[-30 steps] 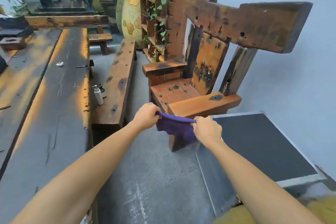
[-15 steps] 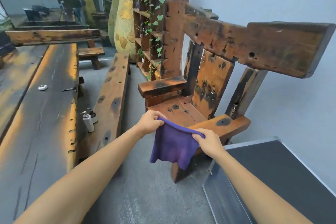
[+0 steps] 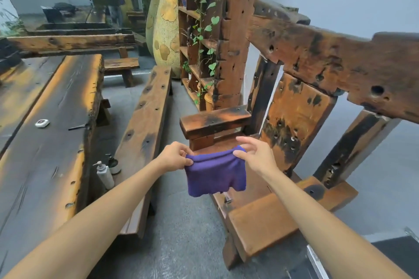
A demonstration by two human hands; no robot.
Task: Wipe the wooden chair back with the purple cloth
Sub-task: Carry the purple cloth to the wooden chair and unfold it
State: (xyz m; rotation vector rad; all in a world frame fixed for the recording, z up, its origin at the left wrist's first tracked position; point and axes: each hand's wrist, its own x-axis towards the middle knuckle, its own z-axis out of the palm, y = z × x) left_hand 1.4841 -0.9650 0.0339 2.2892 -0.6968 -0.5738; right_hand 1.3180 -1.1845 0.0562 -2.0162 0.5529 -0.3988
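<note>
Both hands pinch purple cloth [image 3: 215, 171] by its top edge, left hand [image 3: 174, 156] & right hand [image 3: 254, 156] spreading it flat, prob. to fold for wiping; it hangs over seat front, short of chair back [image 3: 297, 117].

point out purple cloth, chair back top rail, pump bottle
purple cloth [image 3: 215, 172]: head view, middle of hanging panel
chair back top rail [image 3: 328, 63]: head view, front face of the beam
pump bottle [image 3: 105, 175]: head view, white body

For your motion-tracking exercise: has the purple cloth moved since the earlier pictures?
Yes. Measured against the chair's near armrest, the purple cloth has moved up and away from its front end, now hanging before the seat.
</note>
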